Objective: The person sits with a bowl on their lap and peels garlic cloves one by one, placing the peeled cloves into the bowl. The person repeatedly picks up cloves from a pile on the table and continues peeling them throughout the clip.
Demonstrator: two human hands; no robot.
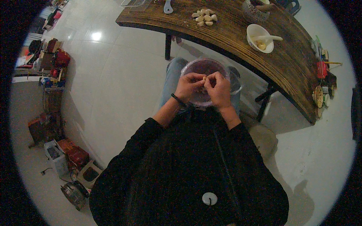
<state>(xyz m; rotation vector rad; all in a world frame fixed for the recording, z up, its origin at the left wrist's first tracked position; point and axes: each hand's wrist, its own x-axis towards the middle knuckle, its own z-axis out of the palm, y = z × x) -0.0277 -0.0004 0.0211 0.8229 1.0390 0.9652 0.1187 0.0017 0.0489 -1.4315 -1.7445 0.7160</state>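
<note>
My left hand (pixel 187 87) and my right hand (pixel 220 91) meet at the fingertips over a round basin (pixel 205 65). Pinched between both thumbs and forefingers is a small pale piece, apparently a garlic clove (pixel 204 78). The basin rests on my lap and has what looks like a clear plastic liner around its rim; its contents are mostly hidden by my hands. On the wooden table (pixel 226 35) in front lies a pile of garlic cloves (pixel 208 18). To their right, a white bowl (pixel 249 31) holds a white spoon (pixel 268 37) and some peeled cloves (pixel 261 45).
A speckled mortar (pixel 251 12) with a pestle (pixel 265 7) stands at the table's far right. A light-blue handle (pixel 168 8) lies near its left end. Boxes (pixel 75 152) and a fan-like appliance (pixel 74 195) line the left side. Jars and a red item (pixel 321 69) are at right.
</note>
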